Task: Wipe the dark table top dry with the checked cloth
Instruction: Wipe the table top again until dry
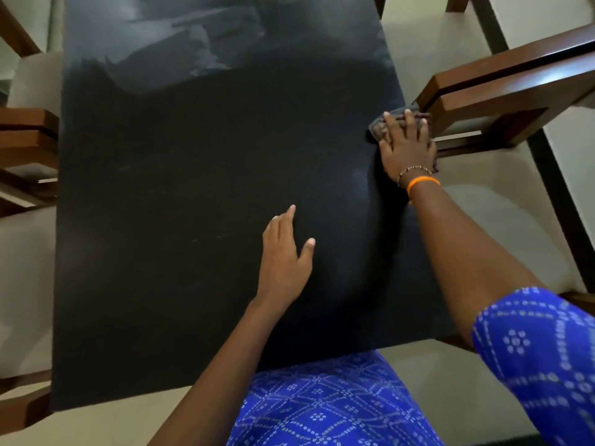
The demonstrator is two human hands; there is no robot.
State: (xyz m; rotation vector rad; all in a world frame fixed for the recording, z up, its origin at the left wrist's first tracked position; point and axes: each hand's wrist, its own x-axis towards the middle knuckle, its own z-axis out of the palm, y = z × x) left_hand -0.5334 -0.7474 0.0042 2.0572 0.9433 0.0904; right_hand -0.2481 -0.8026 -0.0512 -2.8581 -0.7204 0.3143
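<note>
The dark table top (pixel 193 188) fills the middle of the view, with pale wet streaks across its far part. At the table's right edge lies the checked cloth (pixel 378 127), bunched and mostly hidden. My right hand (pixel 407 146) presses flat on the cloth with its fingers spread and straight. My left hand (pixel 285 255) rests on the bare table top nearer to me, fingers straight and holding nothing.
A wooden chair arm (pixel 502 88) stands right beside the cloth at the table's right edge. Another wooden chair (pixel 25 149) sits at the left edge. Pale floor (pixel 434 53) surrounds the table.
</note>
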